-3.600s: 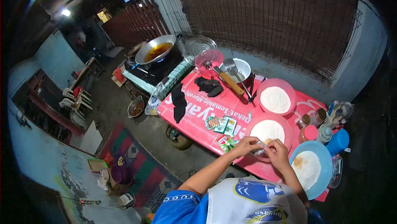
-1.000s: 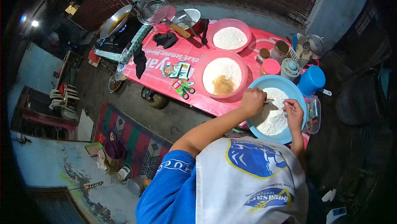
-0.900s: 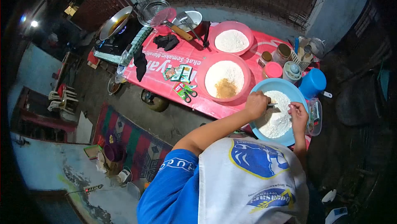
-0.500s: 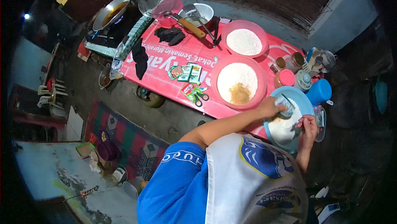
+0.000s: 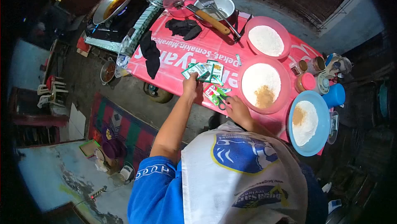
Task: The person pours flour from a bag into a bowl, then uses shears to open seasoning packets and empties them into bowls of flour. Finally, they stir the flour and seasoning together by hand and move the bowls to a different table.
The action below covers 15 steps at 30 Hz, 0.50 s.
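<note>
Left hand pinches a sachet; right hand is at the scissors, its grip unclear. Likely a pick-up step, calling for a secure scissor hold.

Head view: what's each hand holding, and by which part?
Left hand: a sachet, by its near edge. Right hand: at the scissors' handles; grip unclear.

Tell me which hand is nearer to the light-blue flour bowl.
Right. The right hand is by the scissors, left of the light-blue flour bowl; the left hand is farther left, holding a green-edged sachet.
</note>
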Tool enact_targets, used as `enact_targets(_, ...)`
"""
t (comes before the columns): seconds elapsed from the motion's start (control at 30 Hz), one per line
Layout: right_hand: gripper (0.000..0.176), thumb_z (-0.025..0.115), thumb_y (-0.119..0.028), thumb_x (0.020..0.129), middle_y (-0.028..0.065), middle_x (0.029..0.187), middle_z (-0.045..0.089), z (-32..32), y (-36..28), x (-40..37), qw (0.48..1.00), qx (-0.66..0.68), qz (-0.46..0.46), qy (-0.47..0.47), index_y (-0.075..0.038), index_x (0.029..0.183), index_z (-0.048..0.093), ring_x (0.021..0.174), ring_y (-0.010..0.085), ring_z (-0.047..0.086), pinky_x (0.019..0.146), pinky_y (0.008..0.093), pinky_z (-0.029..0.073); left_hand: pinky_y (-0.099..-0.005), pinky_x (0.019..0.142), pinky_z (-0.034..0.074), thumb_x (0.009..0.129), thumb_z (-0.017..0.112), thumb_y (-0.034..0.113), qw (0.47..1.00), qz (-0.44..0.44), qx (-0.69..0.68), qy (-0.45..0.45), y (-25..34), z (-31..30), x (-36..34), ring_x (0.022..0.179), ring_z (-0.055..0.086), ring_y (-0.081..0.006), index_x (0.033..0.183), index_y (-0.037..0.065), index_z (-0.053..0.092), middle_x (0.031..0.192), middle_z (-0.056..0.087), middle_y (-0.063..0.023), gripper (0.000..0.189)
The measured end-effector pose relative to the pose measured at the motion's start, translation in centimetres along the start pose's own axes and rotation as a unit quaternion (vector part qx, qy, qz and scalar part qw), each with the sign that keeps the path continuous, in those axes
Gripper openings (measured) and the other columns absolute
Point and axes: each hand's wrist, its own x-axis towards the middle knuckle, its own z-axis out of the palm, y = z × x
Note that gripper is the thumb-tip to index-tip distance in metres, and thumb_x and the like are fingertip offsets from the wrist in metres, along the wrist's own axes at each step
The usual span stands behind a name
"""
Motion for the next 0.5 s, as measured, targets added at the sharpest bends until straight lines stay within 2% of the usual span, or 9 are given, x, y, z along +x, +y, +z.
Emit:
enact_targets(0.07,0.029,0.061,-0.018,0.073,0.0139,0.087,0.054,1.6,-0.6,1.0,0.999,-0.035,0.006,0.009,-0.003,0.096,0.052,0.084,0.0303,0.053,0.073,0.0392,0.044,-0.0296,0.056,0.046,0.076,0.059,0.022,0.997,0.019,0.063,-0.030,0.0,-1.4,1.4,0.059,0.052,-0.0139,0.092,0.003,0.052,0.069,0.053,-0.0054,0.026)
enact_targets(0.13,0.031,0.062,-0.017,0.071,0.0136,0.089,0.053,2.5,-0.7,1.6,0.997,-0.074,0.013,0.018,-0.004,0.097,0.050,0.088,0.0311,0.051,0.075,0.0410,0.043,-0.0432,0.082,0.040,0.072,0.064,0.028,0.995,0.070,0.047,0.058,0.3,-0.9,0.7,0.098,0.047,-0.0269,0.109,0.001,0.046,0.103,0.049,-0.0169,0.049)
enact_targets(0.17,0.033,0.062,-0.017,0.071,0.0136,0.089,0.053,2.9,-0.6,1.7,0.996,-0.085,0.030,0.003,-0.004,0.098,0.049,0.089,0.0314,0.051,0.076,0.0410,0.043,-0.0432,0.082,0.040,0.072,0.064,0.028,0.995,0.067,0.047,0.055,0.2,-0.8,0.0,0.098,0.047,-0.0269,0.109,0.001,0.046,0.103,0.049,-0.0169,0.049)
enact_targets(0.2,0.035,0.062,-0.017,0.070,0.0137,0.090,0.053,2.8,-0.8,1.9,0.994,-0.097,0.047,-0.012,-0.004,0.099,0.048,0.089,0.0318,0.051,0.076,0.0409,0.043,-0.0453,0.087,0.034,0.070,0.065,0.029,0.948,0.175,0.195,0.183,0.4,-0.6,-1.3,0.106,0.040,-0.0299,0.115,0.001,0.041,0.110,0.045,-0.0185,0.058)
enact_targets(0.23,0.035,0.062,-0.017,0.070,0.0137,0.090,0.053,2.7,-1.0,2.0,0.994,-0.099,0.051,-0.013,-0.004,0.099,0.048,0.089,0.0318,0.051,0.076,0.0409,0.043,-0.0473,0.092,0.028,0.069,0.066,0.029,0.851,0.274,0.331,0.302,0.3,-0.7,-2.0,0.115,0.033,-0.0330,0.121,0.001,0.036,0.118,0.041,-0.0202,0.067)
enact_targets(0.27,0.034,0.062,-0.017,0.070,0.0149,0.091,0.053,2.4,-1.1,2.0,0.991,-0.085,0.099,-0.030,-0.005,0.097,0.048,0.090,0.0317,0.051,0.075,0.0413,0.043,-0.0432,0.088,0.032,0.067,0.066,0.027,0.770,0.416,0.380,0.301,-0.7,-1.5,-1.3,0.105,0.041,-0.0338,0.113,0.002,0.045,0.109,0.048,-0.0184,0.057)
enact_targets(0.3,0.032,0.062,-0.017,0.069,0.0160,0.092,0.053,2.1,-1.4,2.0,0.986,-0.070,0.146,-0.047,-0.005,0.095,0.049,0.090,0.0317,0.051,0.074,0.0417,0.042,-0.0432,0.088,0.032,0.067,0.066,0.027,0.771,0.414,0.379,0.299,-1.0,-2.0,-1.3,0.105,0.041,-0.0338,0.113,0.002,0.045,0.109,0.048,-0.0184,0.057)
enact_targets(0.37,0.032,0.062,-0.017,0.068,0.0150,0.090,0.054,2.2,-1.0,1.3,0.984,-0.108,0.140,-0.033,-0.006,0.095,0.048,0.088,0.0308,0.053,0.073,0.0418,0.043,-0.0403,0.085,0.034,0.064,0.070,0.028,0.785,0.368,0.490,-0.090,-1.7,-2.9,-1.5,0.096,0.047,-0.0312,0.103,0.004,0.052,0.099,0.053,-0.0152,0.049)
enact_targets(0.5,0.034,0.062,-0.018,0.068,0.0131,0.089,0.056,1.6,-0.7,0.0,0.961,-0.177,0.202,-0.065,-0.006,0.097,0.049,0.084,0.0306,0.055,0.070,0.0412,0.044,-0.0386,0.083,0.037,0.060,0.073,0.030,0.741,0.353,0.570,-0.032,-2.7,-0.7,-4.8,0.097,0.046,-0.0290,0.094,0.007,0.056,0.096,0.053,-0.0139,0.044)
